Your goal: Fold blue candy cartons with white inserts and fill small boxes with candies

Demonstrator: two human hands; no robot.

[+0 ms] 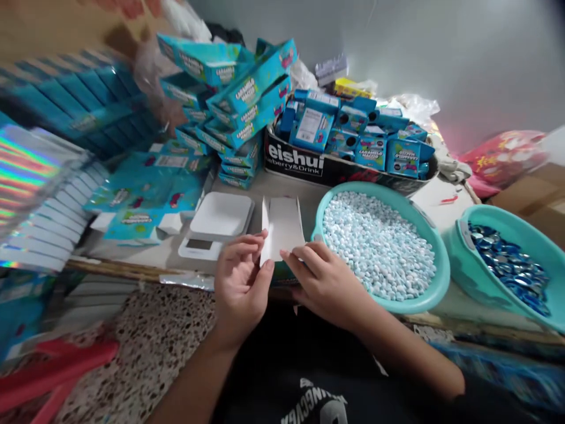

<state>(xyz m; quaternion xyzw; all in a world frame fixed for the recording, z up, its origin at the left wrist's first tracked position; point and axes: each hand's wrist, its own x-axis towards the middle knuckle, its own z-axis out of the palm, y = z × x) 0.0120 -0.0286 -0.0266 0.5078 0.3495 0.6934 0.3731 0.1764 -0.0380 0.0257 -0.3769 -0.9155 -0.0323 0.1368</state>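
A small cardboard tray [285,227], white inside with a bit of teal outside at its near end, stands at the front edge of the table. My left hand [241,282] holds its left wall, with the thumb near the front corner and the fingers curled along the side. At the tray's near right corner, the fingers of my right hand [324,280] grip the rim. Left of the tray sits a white kitchen scale [223,215]. To its right is a turquoise basin [441,268] full of pale blue and white candies [375,241].
Open teal display trays [247,88] are stacked behind the scale. A black carton [289,159] holds many small blue boxes. Flat teal cardboard [141,182] lies to the left. At far right, a second basin [481,288] contains shiny blue wrapped pieces. A red plastic object [57,371] is at lower left.
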